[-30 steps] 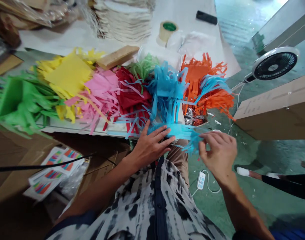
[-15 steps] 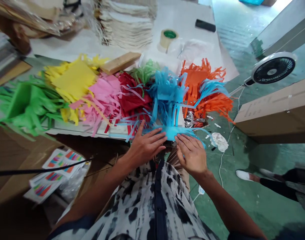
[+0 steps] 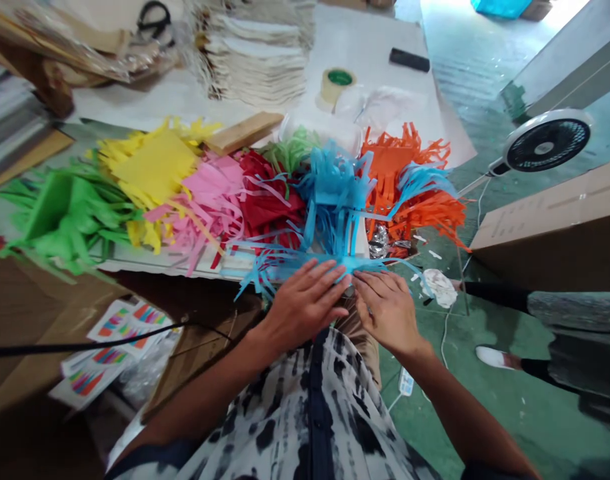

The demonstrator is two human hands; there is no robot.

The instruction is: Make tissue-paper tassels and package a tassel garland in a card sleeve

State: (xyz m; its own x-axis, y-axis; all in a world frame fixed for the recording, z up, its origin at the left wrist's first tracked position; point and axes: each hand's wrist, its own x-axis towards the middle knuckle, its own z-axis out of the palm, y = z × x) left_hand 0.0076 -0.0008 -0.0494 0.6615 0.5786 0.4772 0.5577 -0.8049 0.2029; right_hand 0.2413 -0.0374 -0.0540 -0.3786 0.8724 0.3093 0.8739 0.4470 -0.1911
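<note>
A strip of blue fringed tissue paper point(image 3: 289, 265) lies along the table's front edge, its cut ends spread out to the left. My left hand point(image 3: 307, 303) rests palm down on it, fingers stretched out and lying flat. Close beside it, my right hand point(image 3: 389, 310) also lies on the paper's right part with its fingers extended. The paper beneath both hands is hidden. Just beyond them sits a pile of blue fringed paper point(image 3: 335, 177).
More fringed paper lies along the table: green point(image 3: 49, 207), yellow point(image 3: 157, 163), pink point(image 3: 217, 183), red point(image 3: 269, 193) and orange point(image 3: 387, 160). Behind are a wooden block point(image 3: 245, 132) and a tape roll point(image 3: 335, 87). A fan point(image 3: 545, 147), a carton point(image 3: 549, 220) and a person's legs point(image 3: 505, 297) are at right.
My left hand has slid slightly right and nearer my body, its fingers now closer together. More blue fringe shows at its left. At right, the person's legs have come further into view.
</note>
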